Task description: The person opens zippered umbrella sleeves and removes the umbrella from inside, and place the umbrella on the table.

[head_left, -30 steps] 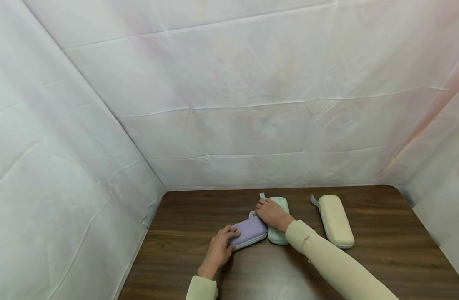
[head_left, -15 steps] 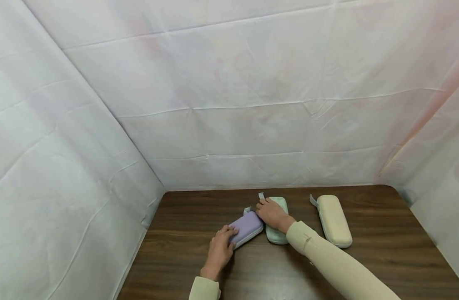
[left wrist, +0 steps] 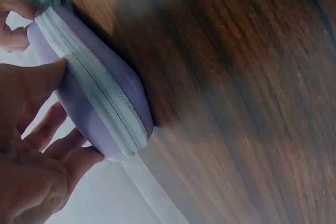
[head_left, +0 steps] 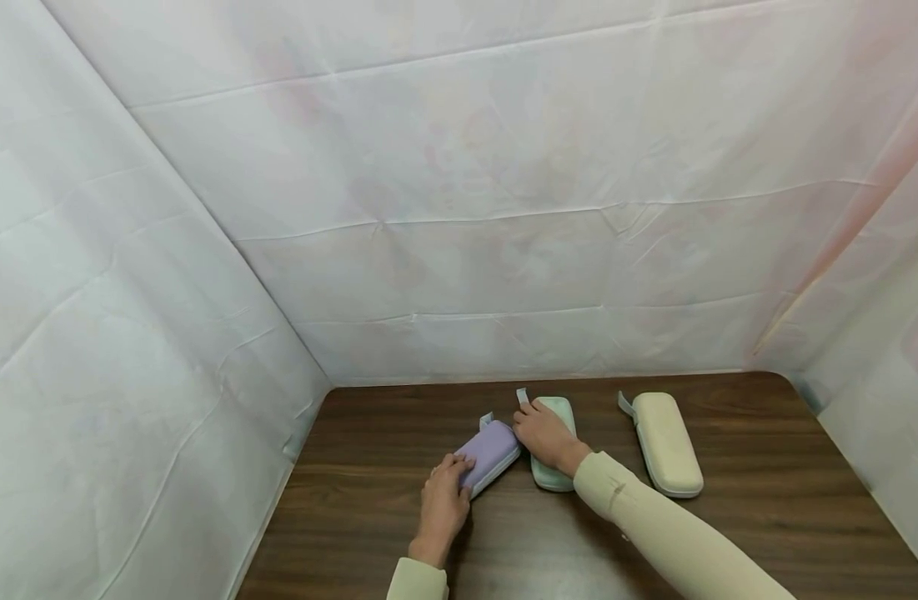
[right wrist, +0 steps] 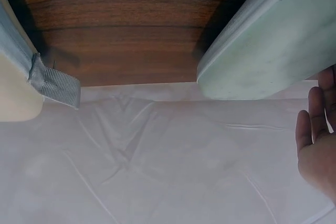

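My left hand (head_left: 443,504) holds the near end of a purple zip case (head_left: 489,450), which lies at a slant on the table. The left wrist view shows its thumb beside the pale zip band (left wrist: 94,87) and its fingertips on the case's underside. My right hand (head_left: 543,435) reaches across a mint green case (head_left: 554,408). Thumb and a finger of the right hand (left wrist: 13,6) pinch at the purple case's far corner, by the end of the zip band. The right wrist view catches its other fingers (right wrist: 317,111) alongside the green case; any zip pull is hidden.
A cream zip case (head_left: 667,446) with a grey strap (head_left: 625,403) lies to the right on the dark wooden table (head_left: 383,483). Pale fabric sheets (head_left: 443,267) hang behind the table and at both sides.
The purple case has swung counterclockwise, its far end moving left and away from the green case, with my left hand turning along. The right hand has hardly moved.
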A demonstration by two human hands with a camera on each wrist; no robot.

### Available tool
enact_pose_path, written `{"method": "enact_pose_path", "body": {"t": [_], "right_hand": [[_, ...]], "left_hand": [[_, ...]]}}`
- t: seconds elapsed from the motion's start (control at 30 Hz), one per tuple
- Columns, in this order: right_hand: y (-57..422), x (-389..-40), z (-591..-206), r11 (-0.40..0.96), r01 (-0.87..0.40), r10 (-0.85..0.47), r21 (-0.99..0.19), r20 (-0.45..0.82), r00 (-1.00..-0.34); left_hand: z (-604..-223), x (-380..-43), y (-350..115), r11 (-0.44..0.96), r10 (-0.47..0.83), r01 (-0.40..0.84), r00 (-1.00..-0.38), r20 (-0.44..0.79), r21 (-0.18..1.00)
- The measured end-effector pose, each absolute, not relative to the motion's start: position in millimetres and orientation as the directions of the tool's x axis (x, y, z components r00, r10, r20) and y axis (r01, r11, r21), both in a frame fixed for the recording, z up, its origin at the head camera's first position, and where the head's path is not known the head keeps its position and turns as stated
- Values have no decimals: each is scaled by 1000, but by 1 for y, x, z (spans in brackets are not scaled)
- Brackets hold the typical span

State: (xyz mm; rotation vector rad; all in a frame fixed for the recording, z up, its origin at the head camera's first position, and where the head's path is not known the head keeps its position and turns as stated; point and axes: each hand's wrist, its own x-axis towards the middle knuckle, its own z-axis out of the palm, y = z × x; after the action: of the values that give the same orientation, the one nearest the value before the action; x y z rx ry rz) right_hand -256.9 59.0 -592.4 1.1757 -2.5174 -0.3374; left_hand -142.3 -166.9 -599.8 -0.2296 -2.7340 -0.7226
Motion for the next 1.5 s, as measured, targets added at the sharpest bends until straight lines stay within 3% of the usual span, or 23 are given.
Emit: {"method": "enact_pose_path", "body": {"t": [0.97, 1.5], "right_hand": [[47, -241, -602, 707, -660, -702, 255, 368, -610], [37, -233, -601, 732, -637, -680, 244, 330, -655]], "left_hand": [[-602, -139, -152, 881, -63, 127, -923, 380, 456], [-604, -142, -145, 896, -95, 114, -895, 436, 430]]}}
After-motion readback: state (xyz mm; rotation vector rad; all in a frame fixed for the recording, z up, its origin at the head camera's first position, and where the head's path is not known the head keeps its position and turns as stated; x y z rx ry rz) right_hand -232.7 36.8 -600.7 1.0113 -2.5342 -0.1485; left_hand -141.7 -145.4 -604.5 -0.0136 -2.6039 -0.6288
